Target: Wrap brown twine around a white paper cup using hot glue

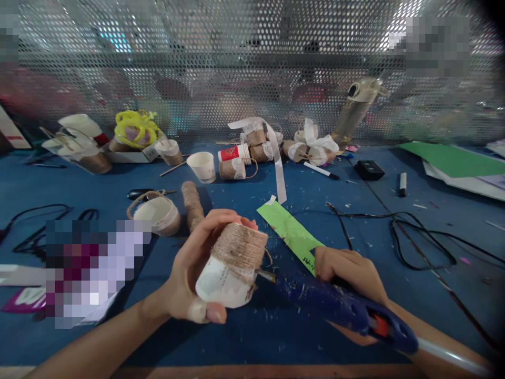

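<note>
My left hand (189,273) grips a white paper cup (224,284) lying on its side. Brown twine (240,245) is wound round part of the cup, and bare white paper shows on the rest. In my right hand (351,273) is a blue hot glue gun (315,300), with a clear glue stick (450,358) sticking out of its back end. The gun's nozzle is at the cup's side, by the edge of the wound twine; whether it touches cannot be made out. A green paper strip (292,231) lies beyond the gun.
A twine-wrapped cup with a handle (158,213) and a twine roll (192,202) stand behind my left hand. Several small decorated cups (256,145) are at the back, near a perforated metal screen (236,68). A black cable (394,226) loops at right; a bottle (355,108) stands behind.
</note>
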The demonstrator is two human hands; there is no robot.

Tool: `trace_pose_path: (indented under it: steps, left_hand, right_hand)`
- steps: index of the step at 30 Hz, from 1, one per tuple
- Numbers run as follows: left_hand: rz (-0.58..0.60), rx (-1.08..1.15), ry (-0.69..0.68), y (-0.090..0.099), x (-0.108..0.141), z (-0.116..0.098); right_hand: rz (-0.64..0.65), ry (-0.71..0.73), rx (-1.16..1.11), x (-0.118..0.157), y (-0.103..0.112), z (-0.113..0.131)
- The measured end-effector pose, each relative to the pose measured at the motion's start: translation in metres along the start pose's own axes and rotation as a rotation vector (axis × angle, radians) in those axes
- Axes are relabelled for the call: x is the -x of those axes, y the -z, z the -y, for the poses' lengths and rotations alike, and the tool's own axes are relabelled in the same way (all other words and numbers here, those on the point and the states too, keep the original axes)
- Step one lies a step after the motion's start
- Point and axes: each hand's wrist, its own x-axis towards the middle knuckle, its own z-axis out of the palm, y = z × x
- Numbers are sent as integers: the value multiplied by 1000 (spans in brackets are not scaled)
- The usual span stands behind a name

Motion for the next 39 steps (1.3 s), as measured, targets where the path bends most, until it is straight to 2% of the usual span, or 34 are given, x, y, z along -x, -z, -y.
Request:
trace_pose_path:
  steps: [4, 8, 9, 10, 11, 13, 14, 15, 16, 17, 18, 19, 20, 21, 23, 32, 39]
  left_hand:
    - [-25, 15, 12, 1, 0, -4]
    - [8, -39, 72, 5, 3, -5]
    - [-21, -14, 19, 6, 3, -4]
    - [-5, -2, 84, 8, 4, -2]
    - [-33, 42, 33, 9, 4, -1]
    - [-23, 75, 43, 10, 6, 2]
    - [-9, 55, 128, 11, 6, 3]
    - [-40, 84, 59, 12, 7, 4]
    - [-53, 94, 86, 13, 7, 4]
    - [-31, 79, 167, 13, 8, 4]
    - [-11, 88, 188, 13, 7, 3]
    - [0, 122, 198, 13, 7, 3]
    - [22, 173, 128, 12, 6, 2]
    - [76, 204, 177, 10, 5, 1]
    - [107, 243, 215, 8, 3, -1]
    - [145, 368, 340, 9, 8, 3]
    - [47, 430, 347, 5, 1, -4]
  right_hand:
    - [1, 2, 20, 1, 1, -3]
    - [-8, -5, 40, 1, -1, -1]
    - [-10, -7, 43, 1, -1, -1]
    - [-12, -7, 44, 1, -1, -1]
    - [-16, -8, 42, 1, -2, 0]
    - [-28, -11, 30, 1, -2, 0]
    - [-34, -11, 22, 1, -2, 1]
    - [-36, -9, 11, 1, -3, 1]
    - [-37, -9, 4, 1, -3, 2]
    - [-39, -13, 2, 1, -3, 3]
    - [-43, -20, 2, 0, -3, 4]
    - [-47, -29, -2, 0, -3, 5]
    - [-54, -36, -12, -1, -3, 7]
    - [-64, -41, -28, -1, -2, 8]
    - [-83, -33, -78, -2, -2, 11]
    - [-72, -49, -198, -5, 2, 17]
    - [-29, -69, -194, -4, 1, 13]
